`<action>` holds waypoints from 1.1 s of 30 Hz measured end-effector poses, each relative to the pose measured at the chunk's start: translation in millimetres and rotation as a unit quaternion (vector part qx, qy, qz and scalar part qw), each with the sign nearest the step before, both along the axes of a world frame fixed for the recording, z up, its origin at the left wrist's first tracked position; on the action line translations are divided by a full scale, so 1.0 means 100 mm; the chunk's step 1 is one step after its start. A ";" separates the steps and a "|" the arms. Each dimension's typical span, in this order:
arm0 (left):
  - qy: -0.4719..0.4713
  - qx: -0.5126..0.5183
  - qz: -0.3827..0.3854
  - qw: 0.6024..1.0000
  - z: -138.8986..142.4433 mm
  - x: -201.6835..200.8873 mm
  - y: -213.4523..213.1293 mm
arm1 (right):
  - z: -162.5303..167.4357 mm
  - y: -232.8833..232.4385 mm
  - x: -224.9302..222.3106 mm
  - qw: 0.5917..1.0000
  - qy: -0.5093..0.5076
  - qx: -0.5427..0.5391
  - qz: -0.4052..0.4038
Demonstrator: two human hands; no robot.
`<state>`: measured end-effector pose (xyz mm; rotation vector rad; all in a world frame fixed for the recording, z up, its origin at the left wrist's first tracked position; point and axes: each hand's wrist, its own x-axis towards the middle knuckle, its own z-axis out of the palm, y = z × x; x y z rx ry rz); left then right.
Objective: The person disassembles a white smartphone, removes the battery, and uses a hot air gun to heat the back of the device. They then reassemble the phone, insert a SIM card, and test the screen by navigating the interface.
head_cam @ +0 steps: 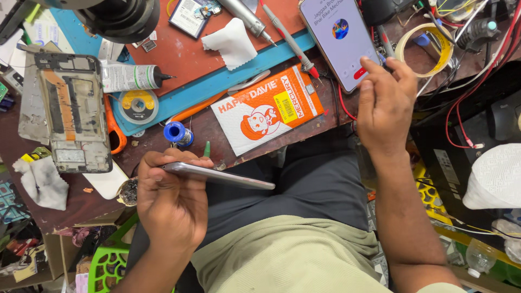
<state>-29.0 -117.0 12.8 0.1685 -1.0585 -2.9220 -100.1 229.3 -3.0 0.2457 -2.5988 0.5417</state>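
My left hand [171, 203] grips a thin grey phone [220, 176] edge-on, held level over my lap just in front of the bench edge. My right hand [384, 103] reaches to a second phone [337, 38] lying on the bench with its screen lit; my fingertips touch its lower right corner near a red round button. An orange and white packet [268, 108] lies on the bench between the two hands.
A stripped phone frame [73, 111] lies at the left beside a white glue tube [130, 77] and a solder spool [138, 106]. A white cloth [230, 43], red probe [290, 40], yellow tape roll [426, 51] and wires crowd the back.
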 end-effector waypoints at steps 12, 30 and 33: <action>0.117 -0.027 -0.050 0.992 0.14 0.06 0.07 | 0.02 -0.88 0.78 0.391 -0.515 -0.751 0.137; 0.315 -0.623 -0.064 0.713 0.51 -0.07 0.23 | 0.73 -0.97 0.75 0.943 -0.145 -0.217 0.205; 0.286 -0.602 -0.063 0.743 0.48 -0.03 0.25 | 0.73 -1.07 0.74 0.934 -0.134 -0.252 0.216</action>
